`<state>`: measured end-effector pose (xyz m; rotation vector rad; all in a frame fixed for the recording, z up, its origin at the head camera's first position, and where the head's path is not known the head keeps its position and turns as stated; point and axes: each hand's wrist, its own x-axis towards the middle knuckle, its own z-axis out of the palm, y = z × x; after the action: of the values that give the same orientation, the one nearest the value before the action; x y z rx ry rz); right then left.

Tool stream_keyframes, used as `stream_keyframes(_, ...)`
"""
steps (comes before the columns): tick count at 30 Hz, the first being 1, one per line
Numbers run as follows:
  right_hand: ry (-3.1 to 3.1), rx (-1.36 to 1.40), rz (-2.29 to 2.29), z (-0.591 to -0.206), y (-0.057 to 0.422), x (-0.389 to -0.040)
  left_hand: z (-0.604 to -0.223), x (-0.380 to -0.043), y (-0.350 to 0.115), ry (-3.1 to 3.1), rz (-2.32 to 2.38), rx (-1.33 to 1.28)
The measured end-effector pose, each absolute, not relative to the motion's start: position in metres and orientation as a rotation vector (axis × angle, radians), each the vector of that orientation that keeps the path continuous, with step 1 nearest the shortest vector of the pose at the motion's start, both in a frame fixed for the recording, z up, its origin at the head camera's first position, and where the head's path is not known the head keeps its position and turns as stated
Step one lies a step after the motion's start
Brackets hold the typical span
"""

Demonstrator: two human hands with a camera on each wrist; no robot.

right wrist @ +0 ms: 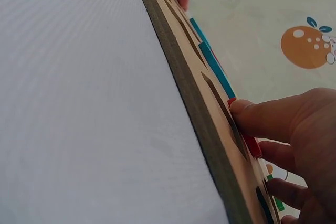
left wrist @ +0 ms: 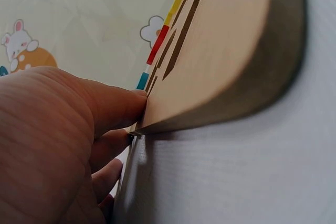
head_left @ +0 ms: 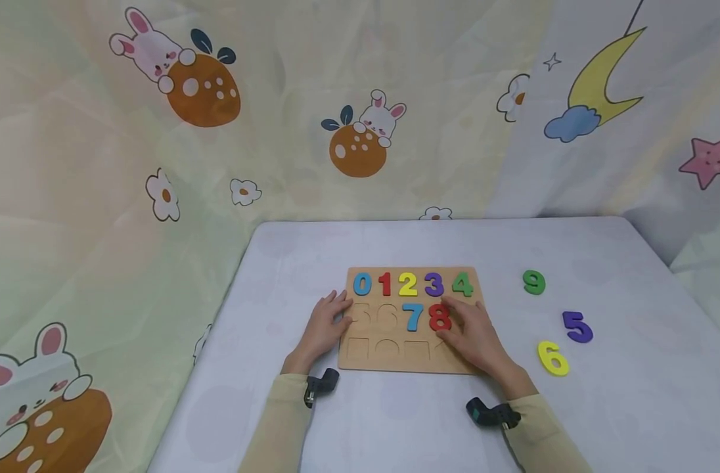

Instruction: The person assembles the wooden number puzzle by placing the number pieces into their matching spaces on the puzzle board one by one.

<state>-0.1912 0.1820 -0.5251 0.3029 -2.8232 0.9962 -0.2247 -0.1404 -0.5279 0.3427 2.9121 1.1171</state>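
My right hand [head_left: 475, 332] pinches the red number 8 [head_left: 439, 317] between thumb and forefinger, with the piece at its spot in the middle row of the wooden number board [head_left: 372, 358]. In the right wrist view the thumb lies on one end of the red 8 [right wrist: 253, 147]. My left hand [head_left: 323, 325] touches the board's left edge with thumb and fingertips. A blue 7 [head_left: 412, 316] sits left of the 8. Along the top row stand a blue 0 [head_left: 362, 284], red 1, yellow 2, purple 3 and green 4 [head_left: 463, 284].
Right of the board, a green 9 [head_left: 534, 282], a purple 5 [head_left: 577, 327] and a yellow 6 [head_left: 553, 359] lie loose on the white table [head_left: 632, 407]. Outlined recesses show at the board's middle left and along its bottom row. A printed curtain [head_left: 289, 85] hangs behind the table.
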Motion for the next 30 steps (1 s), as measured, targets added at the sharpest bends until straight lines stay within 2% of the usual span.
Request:
stream_keyframes(11, -2.828, 0.134, 1.125, -0.51, 0.199, -0.187, -0.53, -0.225, -0.14, 2.898, 1.117, 0.306)
stream_keyframes(23, -2.704, -0.105, 1.087, -0.495, 0.265, -0.183, -0.529, -0.225, -0.14, 2.892, 1.124, 0.296)
stream_keyframes(30, -2.671, -0.367, 1.045, -0.493, 0.301, -0.175, -0.53, -0.226, -0.14, 2.895, 1.124, 0.311)
